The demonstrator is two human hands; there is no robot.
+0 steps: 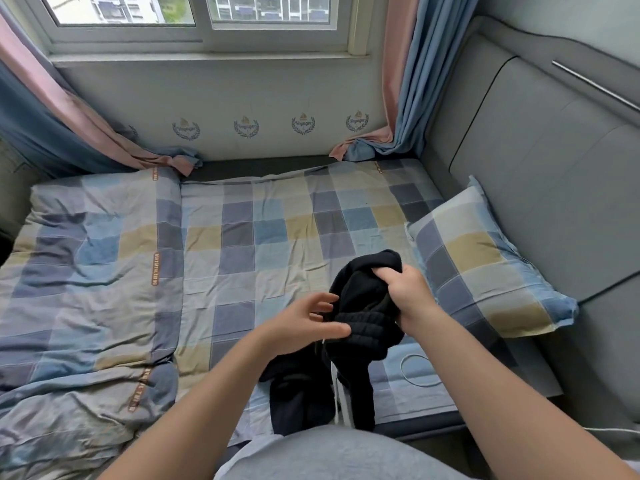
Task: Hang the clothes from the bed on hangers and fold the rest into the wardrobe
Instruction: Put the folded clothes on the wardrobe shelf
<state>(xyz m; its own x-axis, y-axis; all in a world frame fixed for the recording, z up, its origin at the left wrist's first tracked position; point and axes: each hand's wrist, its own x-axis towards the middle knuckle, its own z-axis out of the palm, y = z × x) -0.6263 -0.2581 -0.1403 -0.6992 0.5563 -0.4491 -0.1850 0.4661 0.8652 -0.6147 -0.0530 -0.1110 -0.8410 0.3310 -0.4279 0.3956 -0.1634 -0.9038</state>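
— As the right hand (pixel 410 294) closes its fingers round a bunch of the black garment (pixel 363 292), just left of the pillow (pixel 485 258), how much of the task is done?

— I judge the bed (pixel 263 216) part is near its end, because this is the only piece of clothing I see there. Its upper part is lifted. Its lower part hangs down to the sheet, nearer to the person than the pillow.

— And the left hand (pixel 304 323)?

— It is open, with fingers spread and a little bent, and it holds nothing. It is at the garment's left edge. Whether it touches, I cannot tell.

— What is left to do?

— This garment is not folded and not on a hanger. No hanger and no wardrobe are in view, so I cannot say what is already put away. Far left of the pillow lies a rumpled duvet (pixel 86 271).
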